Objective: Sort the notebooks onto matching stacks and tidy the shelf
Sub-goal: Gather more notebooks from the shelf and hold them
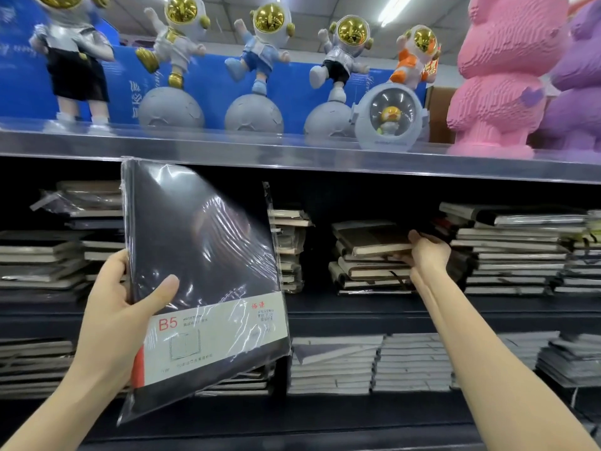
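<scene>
- Head view: the left hand holds a big black notebook up in the air in front of the shelf.
- The thumb lies on the front cover and the other fingers are curled round the left edge, so the hand grips it tight.
- The black notebook is in a shiny clear wrap. It is tipped a little to one side. A white band near its bottom says "B5" in red.
- The right hand is stretched far out to the middle stack on the shelf.
- Its thumb is on top of the brown notebook, which lies on top of that stack, and its fingers reach in under the right end. It holds that end in a pinch.
- The brown notebook sits a bit crooked on its stack.
- More notebook piles are on the same shelf: the left piles and the tall right piles.
- One board lower there are the lower piles, side by side.
- On the top board stand astronaut toys with gold faces, some on grey balls.
- Beside them, at the right, are a pink block toy and a purple block toy.
</scene>
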Motion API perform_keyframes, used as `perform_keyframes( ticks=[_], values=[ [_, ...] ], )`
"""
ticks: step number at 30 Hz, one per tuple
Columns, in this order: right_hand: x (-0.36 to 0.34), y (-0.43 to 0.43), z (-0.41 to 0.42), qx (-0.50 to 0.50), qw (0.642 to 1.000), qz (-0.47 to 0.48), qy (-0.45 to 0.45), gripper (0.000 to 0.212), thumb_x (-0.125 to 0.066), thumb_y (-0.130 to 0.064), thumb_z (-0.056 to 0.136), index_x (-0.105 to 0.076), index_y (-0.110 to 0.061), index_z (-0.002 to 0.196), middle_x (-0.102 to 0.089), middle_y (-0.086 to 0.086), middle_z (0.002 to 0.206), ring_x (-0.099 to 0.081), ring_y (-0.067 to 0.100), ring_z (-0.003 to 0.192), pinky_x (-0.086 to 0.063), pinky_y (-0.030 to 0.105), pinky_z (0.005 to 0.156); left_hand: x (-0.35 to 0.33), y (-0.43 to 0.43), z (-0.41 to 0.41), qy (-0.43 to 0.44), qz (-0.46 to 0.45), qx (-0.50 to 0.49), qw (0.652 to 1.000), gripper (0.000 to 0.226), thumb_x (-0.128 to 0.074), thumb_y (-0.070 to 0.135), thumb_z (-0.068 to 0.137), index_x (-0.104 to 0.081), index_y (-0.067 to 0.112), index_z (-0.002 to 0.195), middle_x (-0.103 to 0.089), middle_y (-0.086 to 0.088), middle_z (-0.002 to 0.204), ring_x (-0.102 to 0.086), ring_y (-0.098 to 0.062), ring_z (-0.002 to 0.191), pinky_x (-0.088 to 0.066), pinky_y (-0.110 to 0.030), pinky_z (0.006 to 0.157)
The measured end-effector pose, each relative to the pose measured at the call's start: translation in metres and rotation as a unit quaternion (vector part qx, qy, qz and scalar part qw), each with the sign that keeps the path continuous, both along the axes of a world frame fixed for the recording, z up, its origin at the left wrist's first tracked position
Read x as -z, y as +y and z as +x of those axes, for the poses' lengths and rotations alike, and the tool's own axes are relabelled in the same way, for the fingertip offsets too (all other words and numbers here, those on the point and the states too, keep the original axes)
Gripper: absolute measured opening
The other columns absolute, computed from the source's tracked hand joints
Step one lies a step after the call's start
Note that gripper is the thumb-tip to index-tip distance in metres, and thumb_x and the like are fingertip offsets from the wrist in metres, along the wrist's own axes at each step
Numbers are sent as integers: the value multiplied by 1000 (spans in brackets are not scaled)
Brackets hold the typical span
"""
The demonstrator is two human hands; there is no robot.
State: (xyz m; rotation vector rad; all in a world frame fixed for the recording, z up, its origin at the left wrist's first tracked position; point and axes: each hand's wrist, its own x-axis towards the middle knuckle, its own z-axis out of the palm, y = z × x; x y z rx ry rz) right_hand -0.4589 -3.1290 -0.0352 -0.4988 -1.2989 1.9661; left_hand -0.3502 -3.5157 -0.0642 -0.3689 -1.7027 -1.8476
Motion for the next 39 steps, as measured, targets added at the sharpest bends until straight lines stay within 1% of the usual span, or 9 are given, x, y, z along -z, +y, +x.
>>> perform_keyframes(
  ticks=[3, 7, 11, 14, 18, 22, 28, 34, 39],
  values=[
    [1, 11, -5, 47, 981, 164, -96, 37, -63, -31, 90, -61, -5, 117, -66, 11, 110, -66, 30, 84, -56, 37, 68, -2, 4, -2, -4, 2, -5, 1000, 35, -62, -1, 85, -59, 29, 103, -72, 2, 92, -71, -21, 75, -57, -44, 68],
    [5, 19, 8, 162, 801, 481, -318, 57, -42, -62, 91, -62, -17, 122, -64, 20, 112, -58, 39, 105, -41, 36, 75, 0, 7, -3, -3, -12, -10, 1000, 37, -63, 0, 84, -59, 32, 103, -72, 4, 93, -70, -19, 78, -56, -48, 76],
    [22, 8, 19, 229, 751, 558, -268, 57, -45, -59, 91, -62, -17, 125, -54, 28, 118, -48, 45, 109, -39, 44, 86, 2, 6, -2, 0, -11, -7, 1000, 38, -63, -1, 84, -60, 31, 106, -72, 2, 100, -70, -21, 89, -51, -50, 88],
    [25, 3, 18, 156, 801, 526, -237, 58, -44, -61, 90, -57, -21, 130, -54, 25, 121, -51, 44, 110, -41, 43, 88, 2, 5, -1, -5, 0, -6, 1000, 38, -62, -1, 85, -60, 33, 101, -72, 1, 99, -69, -26, 88, -51, -55, 86],
    [16, 3, 11, 119, 898, 365, -214, 68, -55, -63, 83, -55, -9, 124, -61, 19, 119, -56, 39, 109, -47, 44, 90, 2, 4, 1, -12, 16, -5, 1000, 37, -62, -1, 85, -60, 33, 99, -71, -3, 101, -68, -31, 93, -50, -57, 88],
    [5, -3, 21, 40, 963, 222, -147, 56, -76, -35, 76, -56, -2, 117, -63, 12, 110, -58, 33, 106, -48, 37, 87, 3, 4, 3, -14, 18, -2, 1000, 39, -62, -1, 85, -61, 36, 96, -72, 1, 97, -68, -32, 92, -50, -57, 86],
    [18, -21, 67, -24, 953, 270, -134, 35, -69, -41, 82, -61, -8, 87, -62, 5, 59, -54, 19, 50, -40, 31, 52, 6, 5, 2, -6, 18, 5, 1000, 42, -61, -3, 85, -62, 38, 96, -72, 2, 95, -70, -20, 83, -59, -41, 72],
    [3, 4, 50, -90, 984, 112, -104, 43, -69, -19, 86, -51, -1, 121, -64, 20, 109, -69, 32, 69, -51, 25, 43, 5, 7, 5, -18, 24, 9, 1000, 42, -63, 2, 86, -62, 42, 96, -71, 4, 101, -66, -32, 99, -48, -60, 89],
    [5, -23, 50, -85, 995, 34, -36, 69, -68, 7, 81, -31, -5, 138, -54, 17, 117, -66, 28, 74, -55, 26, 44, 7, 12, 2, -27, 36, 17, 999, 42, -61, 2, 87, -62, 43, 96, -71, 10, 99, -66, -31, 100, -47, -61, 90]
  ],
)
